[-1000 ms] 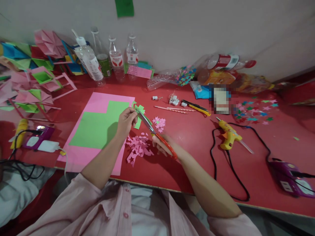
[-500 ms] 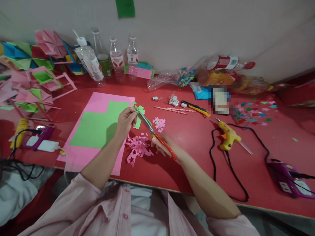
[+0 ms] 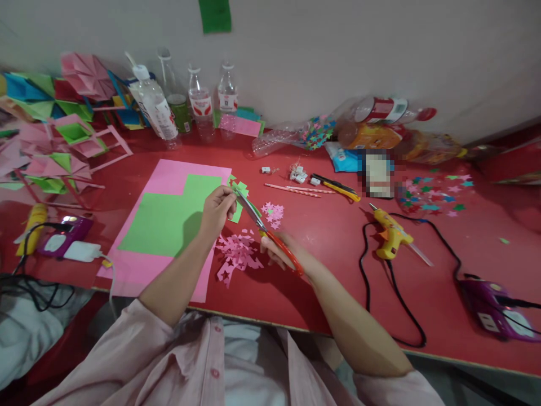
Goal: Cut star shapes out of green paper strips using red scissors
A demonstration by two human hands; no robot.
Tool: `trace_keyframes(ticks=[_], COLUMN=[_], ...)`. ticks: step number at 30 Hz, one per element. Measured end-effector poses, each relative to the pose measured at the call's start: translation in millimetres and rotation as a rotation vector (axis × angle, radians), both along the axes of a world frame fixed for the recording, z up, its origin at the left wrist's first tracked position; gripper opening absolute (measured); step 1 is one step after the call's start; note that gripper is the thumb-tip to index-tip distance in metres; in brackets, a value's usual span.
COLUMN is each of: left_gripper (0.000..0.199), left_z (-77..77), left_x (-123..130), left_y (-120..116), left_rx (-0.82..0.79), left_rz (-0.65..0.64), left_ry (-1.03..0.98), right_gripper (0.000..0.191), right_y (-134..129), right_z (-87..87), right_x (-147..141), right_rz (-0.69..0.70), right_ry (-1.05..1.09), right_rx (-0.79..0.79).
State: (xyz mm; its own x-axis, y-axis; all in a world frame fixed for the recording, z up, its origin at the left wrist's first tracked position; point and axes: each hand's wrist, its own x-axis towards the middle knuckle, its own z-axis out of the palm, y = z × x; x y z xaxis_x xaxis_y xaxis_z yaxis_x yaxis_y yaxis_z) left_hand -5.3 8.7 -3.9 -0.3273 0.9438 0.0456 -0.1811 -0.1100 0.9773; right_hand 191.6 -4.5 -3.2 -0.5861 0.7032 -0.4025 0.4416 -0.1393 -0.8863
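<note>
My right hand [image 3: 281,252] is wrapped round the orange handles of a pair of scissors [image 3: 284,248], whose blades point up and left. The blade tips reach a small piece of green paper [image 3: 256,211] pinched in the fingers of my left hand [image 3: 218,208]. How far the blades are apart is hard to make out. Beneath my left arm lie a green sheet [image 3: 158,223] and a larger pink sheet [image 3: 169,176]. Pink paper scraps [image 3: 236,254] with star-shaped holes lie between my hands. Small pink stars [image 3: 273,213] form a pile just beyond the scissors.
A yellow hot glue gun [image 3: 391,234] with a black cord lies to the right, near a purple power strip [image 3: 499,307]. Plastic bottles [image 3: 200,104] stand along the wall. Yellow cutters [image 3: 342,189] and striped straws [image 3: 293,190] lie behind. Folded paper lanterns [image 3: 63,141] fill the left.
Almost nothing differs. Both hands and the scissors stay in nearly the same place, with only a tiny shift of the left fingers and of the camera.
</note>
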Motion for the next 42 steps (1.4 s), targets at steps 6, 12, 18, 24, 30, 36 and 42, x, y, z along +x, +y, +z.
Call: trace_keyframes(ticks=[6,12,18,24,30,36,42], left_gripper=[0.012,0.012,0.012,0.012,0.012,0.011,0.012], left_z=[0.0,-0.6,1.3,5.0,2.3,-2.2,-3.2], left_x=[1,-1,-1,-2,-4,-6,-6], left_y=[0,-1,0,-1,0,2,1], left_rx=[-0.002,-0.003,0.006,0.008,0.005,0.003,0.009], left_rz=[-0.012,-0.01,-0.015,-0.017,-0.035,-0.047,-0.053], left_ry=[-0.016,-0.01,-0.013,-0.024,-0.028,-0.039,-0.041], right_gripper=[0.051,0.052,0.055,0.053,0.049,0.046,0.046], right_y=[1,-1,0,1,1,1,0], right_z=[2.7,2.5,3.8,7.5,11.0,13.4,13.0], right_x=[0,-1,-2,-1,-1,-1,-2], right_rz=[0.012,-0.03,-0.023,-0.006,-0.015,-0.017,-0.04], right_ry=[-0.01,0.013,0.02,0.012,-0.022,-0.028,-0.04], right_rx=[0.0,-0.002,-0.026,-0.031,-0.03,-0.05,-0.052])
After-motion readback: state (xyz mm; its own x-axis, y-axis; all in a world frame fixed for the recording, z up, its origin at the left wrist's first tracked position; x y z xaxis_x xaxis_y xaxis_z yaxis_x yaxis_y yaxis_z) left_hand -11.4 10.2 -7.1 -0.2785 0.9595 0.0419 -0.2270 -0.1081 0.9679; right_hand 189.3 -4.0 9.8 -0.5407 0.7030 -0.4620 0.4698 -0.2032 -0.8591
